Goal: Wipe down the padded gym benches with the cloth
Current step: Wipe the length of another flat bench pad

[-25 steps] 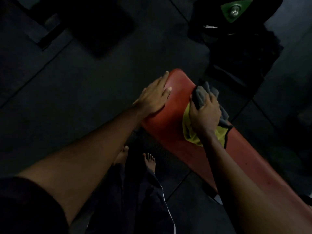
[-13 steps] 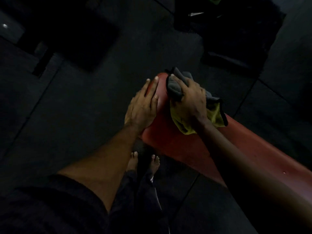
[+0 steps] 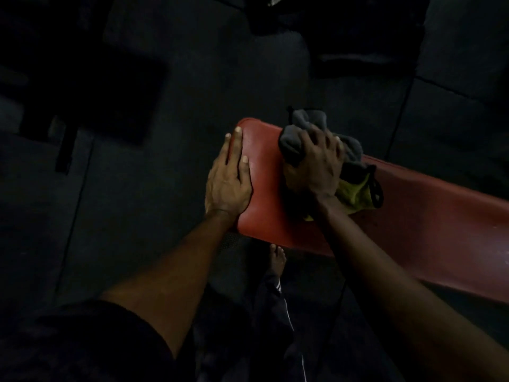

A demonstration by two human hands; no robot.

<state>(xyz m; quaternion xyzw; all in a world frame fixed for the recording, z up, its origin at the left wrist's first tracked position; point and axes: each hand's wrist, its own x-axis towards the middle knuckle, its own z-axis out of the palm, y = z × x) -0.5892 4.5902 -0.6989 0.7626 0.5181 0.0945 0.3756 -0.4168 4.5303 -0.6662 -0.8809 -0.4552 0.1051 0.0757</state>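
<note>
A red padded bench [image 3: 413,216] runs from the middle of the view toward the lower right. My left hand [image 3: 228,177] lies flat with straight fingers along the bench's near left end. My right hand [image 3: 316,164] presses a bunched cloth [image 3: 308,125] onto the pad near its far corner, fingers curled over it. The cloth is grey on top with a yellow side [image 3: 355,194] showing under my wrist.
The room is dim, with dark rubber floor tiles [image 3: 137,230] all around. Dark gym equipment [image 3: 344,31] stands beyond the bench's end, and a dark rectangular shape [image 3: 91,86] lies on the floor at left. My bare foot [image 3: 276,257] is beside the bench.
My right hand has carried the cloth up the pad to the bench's far end. My left hand has shifted from the top end to lie along the left edge.
</note>
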